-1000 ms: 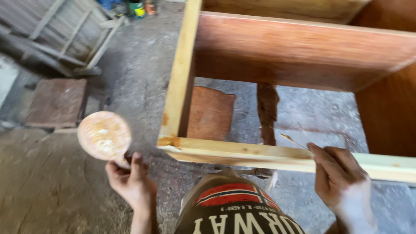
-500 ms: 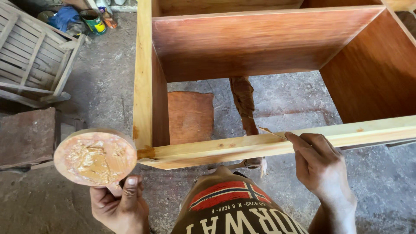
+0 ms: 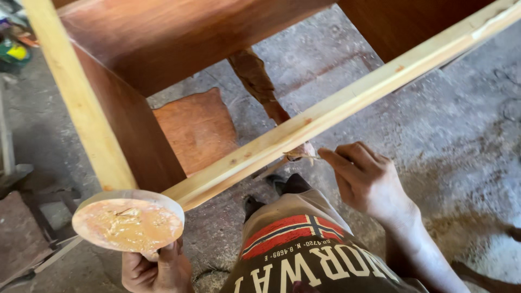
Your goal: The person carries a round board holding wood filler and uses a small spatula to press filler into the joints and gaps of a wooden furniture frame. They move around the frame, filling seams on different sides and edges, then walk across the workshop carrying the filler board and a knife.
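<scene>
My left hand (image 3: pixel 156 270) holds up a round lid-like disc (image 3: pixel 128 222) smeared with tan filler paste, at the lower left, just below the cabinet's corner. My right hand (image 3: pixel 367 179) pinches a small blade or stick (image 3: pixel 302 157) and presses its tip against the underside edge of the pale wooden front rail (image 3: pixel 347 103) of a reddish-brown open cabinet frame (image 3: pixel 179 38). A pale upright post (image 3: pixel 81 103) meets the rail at the corner near the disc.
A reddish wooden board (image 3: pixel 198 130) and a carved brown leg (image 3: pixel 258 84) lie on the grey concrete floor (image 3: pixel 434 125) under the frame. Dark wood pieces sit at the lower left (image 3: pixel 21 239). Tins stand at the far upper left (image 3: pixel 13 51).
The view has tilted and moved closer. My right hand has slid left along the rail and dropped below its edge. The disc has stayed near the corner.
</scene>
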Motion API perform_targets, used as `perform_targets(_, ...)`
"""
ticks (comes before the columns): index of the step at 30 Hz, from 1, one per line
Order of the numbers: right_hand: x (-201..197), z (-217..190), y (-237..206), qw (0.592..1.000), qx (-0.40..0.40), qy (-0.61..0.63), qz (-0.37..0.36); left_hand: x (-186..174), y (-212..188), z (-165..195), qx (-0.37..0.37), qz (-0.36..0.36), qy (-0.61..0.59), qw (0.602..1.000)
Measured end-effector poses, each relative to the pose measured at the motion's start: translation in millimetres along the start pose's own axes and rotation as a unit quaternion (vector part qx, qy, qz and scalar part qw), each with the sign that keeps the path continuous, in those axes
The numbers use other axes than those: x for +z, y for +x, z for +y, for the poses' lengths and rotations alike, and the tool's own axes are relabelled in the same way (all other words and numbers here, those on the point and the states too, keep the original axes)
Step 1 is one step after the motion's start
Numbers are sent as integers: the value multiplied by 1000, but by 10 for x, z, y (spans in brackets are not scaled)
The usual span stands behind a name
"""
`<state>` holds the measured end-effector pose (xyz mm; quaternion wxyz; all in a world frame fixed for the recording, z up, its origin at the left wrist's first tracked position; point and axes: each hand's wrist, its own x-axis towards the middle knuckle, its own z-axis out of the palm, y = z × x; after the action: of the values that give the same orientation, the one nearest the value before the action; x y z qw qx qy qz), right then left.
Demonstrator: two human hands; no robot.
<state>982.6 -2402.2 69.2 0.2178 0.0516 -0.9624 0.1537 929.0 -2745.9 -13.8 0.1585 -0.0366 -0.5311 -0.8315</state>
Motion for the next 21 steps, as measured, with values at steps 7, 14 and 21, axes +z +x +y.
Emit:
perform_targets(7, -137, 211, -690, 997, 72, -4, 13, 305, -229, -166, 18, -40, 15, 999)
perform_targets(14, -3, 1039, -1212, 995, 87, -30, 43, 518, -601, 78, -15, 99, 105, 989)
perform_targets(21, 618, 1680, -732, 991, -49, -126, 18, -149, -732, 314, 7, 151, 101, 983)
